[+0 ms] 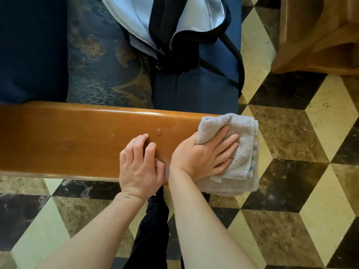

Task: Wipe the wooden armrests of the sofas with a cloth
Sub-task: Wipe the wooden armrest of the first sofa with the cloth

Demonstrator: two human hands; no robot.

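A floor [287,136] of black, cream and brown marble tiles in a cube pattern spreads beneath and to the right of both hands. Beyond the hands sits a sofa with a dark blue seat cushion [196,88], and beyond the left hand lies a blue pillow [101,61] patterned with gold flowers. A pale blue and black jacket [174,22] lies on the seat beyond the hands, its black strap trailing down the cushion's right edge. Part of another piece of wooden furniture [318,33] stands well apart, beyond and to the right of the right hand.

The sofa's wooden armrest [64,140], glossy and orange-brown, runs from the left edge of the view to its end under the right hand. A folded grey cloth [242,152] covers that end of the armrest and overhangs it on the near and right sides. The person's right hand [206,154] presses flat on the cloth with fingers spread and straight, the thumb tucked under a raised fold. Just to its left, touching or nearly touching it, the left hand [139,164] rests on the bare wood with its fingers bent, fingertips on the surface, holding nothing. Two small glossy spots [159,131] show on the wood just beyond the left hand's fingertips. A dark trouser leg [153,226] shows between the forearms.
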